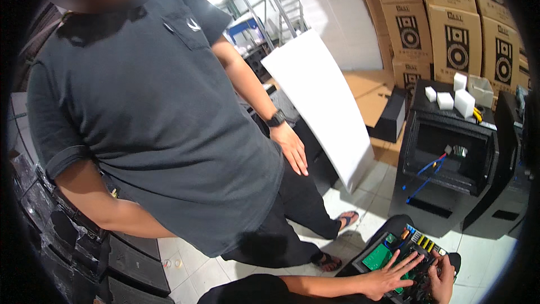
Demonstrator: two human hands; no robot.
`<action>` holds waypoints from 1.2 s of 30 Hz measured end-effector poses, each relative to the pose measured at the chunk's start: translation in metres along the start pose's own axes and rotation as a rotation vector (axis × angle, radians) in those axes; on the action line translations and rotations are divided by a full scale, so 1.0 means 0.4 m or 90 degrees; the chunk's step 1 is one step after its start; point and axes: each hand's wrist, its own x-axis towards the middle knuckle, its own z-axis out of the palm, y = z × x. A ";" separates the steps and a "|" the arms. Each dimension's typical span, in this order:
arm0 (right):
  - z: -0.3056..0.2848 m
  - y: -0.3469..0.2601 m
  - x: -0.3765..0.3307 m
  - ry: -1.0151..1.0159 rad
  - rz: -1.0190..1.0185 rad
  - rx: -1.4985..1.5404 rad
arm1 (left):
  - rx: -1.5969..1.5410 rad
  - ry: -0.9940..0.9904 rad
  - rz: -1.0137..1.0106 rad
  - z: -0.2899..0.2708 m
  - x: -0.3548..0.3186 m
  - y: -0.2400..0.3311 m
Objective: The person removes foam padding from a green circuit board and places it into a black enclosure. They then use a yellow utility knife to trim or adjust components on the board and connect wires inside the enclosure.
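At the lower right, an electronics unit (378,258) with a green circuit board, dark parts, coloured wires and a row of yellow components rests on my lap. My left hand (388,277) lies over it, fingers spread flat across the board and its dark parts. On the unit's right side is my right hand (442,279), its fingers curled together at the edge. What those fingers grip, if anything, is too small to make out. Part of the board is hidden beneath both hands.
A person (169,112) in a dark shirt stands close at the left. A black speaker cabinet (450,157) with loose wires, white foam blocks (464,103) on top, stands at right. Printed cartons (455,45) are stacked behind. A white sheet (320,101) leans mid-scene; black cabinets (135,267) line the lower left.
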 end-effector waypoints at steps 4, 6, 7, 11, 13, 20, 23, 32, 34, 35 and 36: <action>-0.026 -0.068 0.017 -0.062 0.032 -0.043 | -0.072 -0.091 -0.024 -0.030 -0.001 0.001; -0.024 -0.088 0.021 -0.066 0.030 -0.061 | -0.038 -0.067 -0.023 -0.024 -0.007 0.003; -0.020 -0.094 0.018 -0.060 0.034 -0.073 | -0.023 -0.065 -0.023 -0.020 -0.010 0.005; -0.018 -0.070 -0.021 0.092 -0.031 0.017 | -0.021 -0.043 -0.010 -0.002 -0.019 0.005; -0.040 -0.034 -0.056 0.161 0.025 0.096 | -0.015 -0.045 -0.011 0.001 -0.019 0.002; -0.145 0.158 -0.152 0.259 0.172 0.110 | -0.079 -0.082 -0.002 -0.003 -0.006 -0.019; -0.108 0.250 -0.141 0.276 0.207 0.236 | -0.081 -0.092 -0.010 -0.004 0.001 -0.023; 0.008 0.476 -0.065 0.254 0.171 0.281 | -0.049 -0.062 -0.013 0.014 -0.007 -0.030; 0.013 0.500 -0.064 0.252 0.167 0.289 | -0.062 0.002 0.000 0.027 -0.011 -0.035; 0.016 0.509 -0.065 0.252 0.166 0.294 | -0.070 0.033 0.006 0.034 -0.013 -0.039; 0.018 0.517 -0.062 0.251 0.165 0.295 | -0.074 0.041 0.003 0.042 -0.014 -0.042</action>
